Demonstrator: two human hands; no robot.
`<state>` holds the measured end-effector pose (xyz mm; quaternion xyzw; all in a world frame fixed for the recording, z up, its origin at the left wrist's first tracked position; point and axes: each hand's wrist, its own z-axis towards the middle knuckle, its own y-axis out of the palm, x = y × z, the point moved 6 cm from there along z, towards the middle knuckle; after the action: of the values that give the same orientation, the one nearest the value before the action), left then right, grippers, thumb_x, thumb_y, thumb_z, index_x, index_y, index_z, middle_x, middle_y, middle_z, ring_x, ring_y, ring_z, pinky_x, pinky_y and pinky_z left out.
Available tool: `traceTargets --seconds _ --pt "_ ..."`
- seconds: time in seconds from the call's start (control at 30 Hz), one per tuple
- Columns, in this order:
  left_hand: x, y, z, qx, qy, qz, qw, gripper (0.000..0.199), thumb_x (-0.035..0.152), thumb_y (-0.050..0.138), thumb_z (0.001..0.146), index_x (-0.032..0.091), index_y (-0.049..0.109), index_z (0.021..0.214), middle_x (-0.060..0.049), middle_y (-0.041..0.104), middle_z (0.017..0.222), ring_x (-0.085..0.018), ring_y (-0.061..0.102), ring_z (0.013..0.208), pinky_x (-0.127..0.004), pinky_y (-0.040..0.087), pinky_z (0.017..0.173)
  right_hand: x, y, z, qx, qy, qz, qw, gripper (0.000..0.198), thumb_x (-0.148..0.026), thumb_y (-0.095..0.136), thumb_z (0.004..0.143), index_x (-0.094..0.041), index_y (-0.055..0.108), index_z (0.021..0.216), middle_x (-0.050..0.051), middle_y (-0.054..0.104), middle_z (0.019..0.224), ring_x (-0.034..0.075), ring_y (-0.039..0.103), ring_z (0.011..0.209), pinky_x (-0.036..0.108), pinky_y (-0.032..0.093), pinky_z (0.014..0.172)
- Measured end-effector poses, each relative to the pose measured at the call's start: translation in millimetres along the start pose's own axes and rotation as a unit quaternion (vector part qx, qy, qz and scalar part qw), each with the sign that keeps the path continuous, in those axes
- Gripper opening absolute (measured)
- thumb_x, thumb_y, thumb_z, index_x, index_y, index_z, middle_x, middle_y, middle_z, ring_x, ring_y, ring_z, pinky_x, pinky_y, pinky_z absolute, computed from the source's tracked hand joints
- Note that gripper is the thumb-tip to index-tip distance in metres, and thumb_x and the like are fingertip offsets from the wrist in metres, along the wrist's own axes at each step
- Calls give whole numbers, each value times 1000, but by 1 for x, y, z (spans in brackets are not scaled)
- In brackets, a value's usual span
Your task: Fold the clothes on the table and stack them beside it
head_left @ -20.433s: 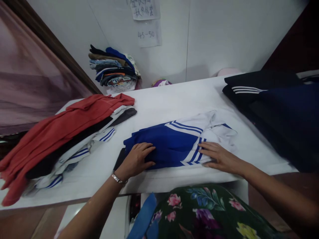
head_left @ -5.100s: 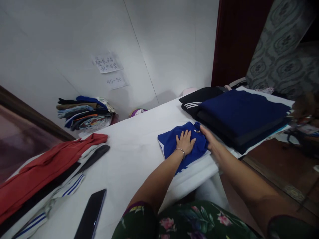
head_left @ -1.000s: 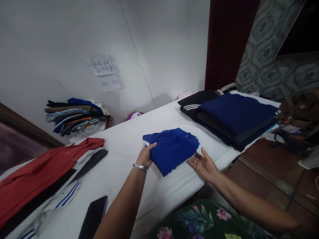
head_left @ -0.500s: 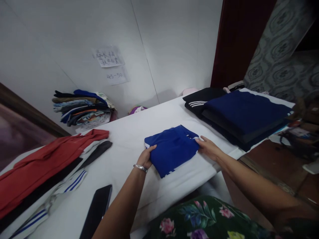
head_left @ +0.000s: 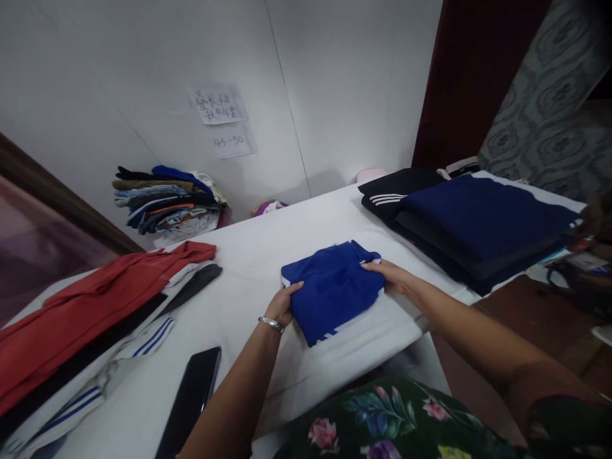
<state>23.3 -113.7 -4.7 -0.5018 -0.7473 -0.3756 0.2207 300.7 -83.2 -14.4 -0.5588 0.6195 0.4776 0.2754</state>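
Observation:
A folded blue garment with white trim lies on the white-covered table in front of me. Its exact kind cannot be made out. My left hand, a silver bracelet at the wrist, grips the left edge with the thumb on top and the fingers hidden under the cloth. At the right upper corner my right hand pinches the fabric, its thumb lying over the top and its other fingers mostly out of sight.
Red clothing lies over dark and striped garments at left. A black phone rests by my left forearm. Folded dark clothes are stacked at right. Another clothes pile stands by the wall under paper notes.
My right hand has shifted inward over the garment's right upper corner. The left hand keeps its grip. The whole view has moved slightly.

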Motion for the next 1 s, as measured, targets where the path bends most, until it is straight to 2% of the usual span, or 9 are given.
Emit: traceTargets --seconds 0.23,0.33,0.47,0.67,0.83,0.9,1.0 --pt "-3 -4 -3 3 2 7 1000 23 14 70 75 9 68 97 -13 74 82 -24 72 74 -31 59 71 0 4 5 27 -94 22 995 51 -15 81 48 -21 62 96 0 73 81 22 69 75 38 55 79" --pt "-1 -4 -6 5 14 7 1000 28 13 70 74 9 66 102 -13 74 84 -24 72 74 -33 59 73 -2 5 0 25 -117 36 992 50 -14 78 49 -21 60 95 -1 73 79 20 68 71 35 54 75" --pt "1 -3 -9 -6 51 8 999 43 11 77 67 11 64 108 -12 74 89 -24 72 80 -34 58 80 -7 4 -9 25 -113 27 993 44 -16 77 50 -20 60 91 -1 72 75 19 67 67 33 53 71" --pt "9 8 -22 -31 117 5 993 53 10 79 64 16 61 114 -11 73 97 -24 71 88 -35 57 84 -28 0 -24 26 -134 30 990 42 -18 78 52 -21 62 92 -1 72 76 18 67 67 31 53 71" --pt "30 40 -36 -61 176 19 982 58 11 78 65 21 58 119 -8 72 105 -23 70 92 -34 56 87 -66 -15 -47 32 -191 34 981 43 -19 80 53 -21 62 92 -2 71 76 17 66 66 30 52 68" --pt "41 63 -41 -87 199 25 976 60 12 79 65 21 57 121 -8 72 106 -24 69 95 -35 55 89 -87 -28 -60 50 -220 35 974 46 -19 81 53 -21 63 94 -2 71 77 16 66 68 29 52 69" --pt "57 109 -45 -137 229 37 963 62 12 79 65 21 57 122 -7 72 106 -25 68 98 -37 53 92 -120 -55 -82 77 -265 34 961 47 -18 82 53 -22 63 96 -2 71 79 17 66 68 30 53 69"
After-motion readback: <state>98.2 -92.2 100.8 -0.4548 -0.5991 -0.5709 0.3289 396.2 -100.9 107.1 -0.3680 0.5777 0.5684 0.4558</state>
